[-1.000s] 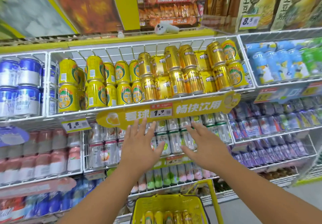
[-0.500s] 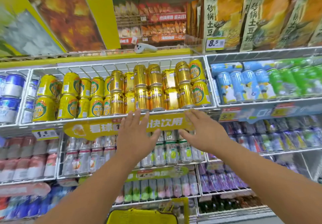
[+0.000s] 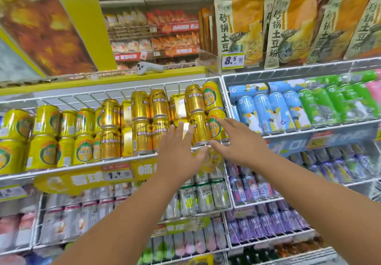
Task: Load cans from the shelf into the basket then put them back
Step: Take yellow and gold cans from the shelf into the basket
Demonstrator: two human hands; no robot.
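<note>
**Both hands spread at the gold cans, nothing held**

My left hand is up at the centre of the frame, fingers straight and fanned, no grip on anything. Its fingertips overlap the lower row of gold cans, but I cannot tell whether they touch the metal. My right hand sits just beside it, to the right, also flat and empty, thumb pointing left toward the other hand. Its fingers lie across the yellow pineapple can at the right end of the lower row; contact is unclear from here.

The cans stand two high in a white wire shelf across the middle of the frame: gold ones from centre to centre right, more yellow pineapple-label cans stacked toward the left edge. A yellow price strip reading 1.9 hangs under the shelf lip, left of my left forearm.

At the bottom centre edge a sliver of yellow shows that may be the basket; too little is visible to be sure.

Right of the wire divider sit blue cans and green cans. Above them, upper right, stand large snack bags with an 8.5 tag. A white handheld device lies on the yellow ledge above the gold cans.
</note>
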